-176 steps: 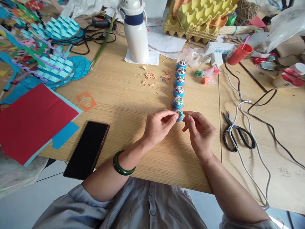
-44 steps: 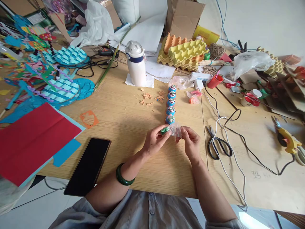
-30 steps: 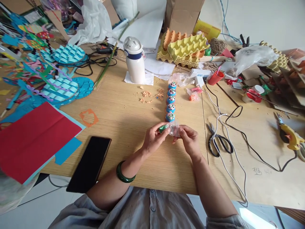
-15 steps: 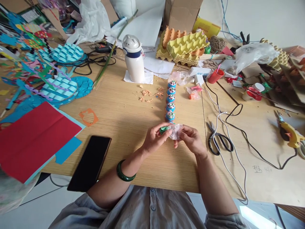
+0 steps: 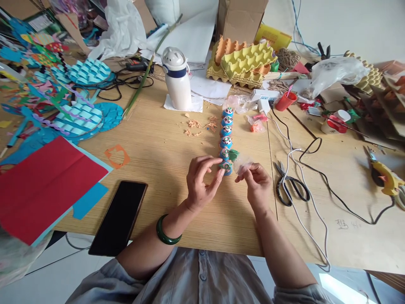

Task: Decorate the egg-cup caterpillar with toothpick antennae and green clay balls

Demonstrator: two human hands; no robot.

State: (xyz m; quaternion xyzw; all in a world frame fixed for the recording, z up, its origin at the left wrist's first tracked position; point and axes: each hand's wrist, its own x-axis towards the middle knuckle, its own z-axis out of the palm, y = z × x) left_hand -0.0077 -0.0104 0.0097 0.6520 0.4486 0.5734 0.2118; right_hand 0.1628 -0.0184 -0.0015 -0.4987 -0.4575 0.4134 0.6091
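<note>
The right hand (image 5: 259,188) pinches a clear bag (image 5: 243,164) just beside the blue bumps (image 5: 226,142), maybe by its edge so the green lump (image 5: 233,155) sits at the far end. The left hand (image 5: 201,182) is spread, holding nothing; whether it touches the nearest bump (image 5: 226,170) is hard to see. The line stands on the counter (image 5: 158,169), perhaps joined together.

The dome row (image 5: 225,142) stands on the table (image 5: 152,145). At its near end: left hand (image 5: 202,183) to the left; bag (image 5: 242,164), in the right hand (image 5: 258,183), to the right. Farther right of the row: scissors (image 5: 286,180). Behind it: egg trays (image 5: 245,61). Behind-left: flask (image 5: 179,86).
</note>
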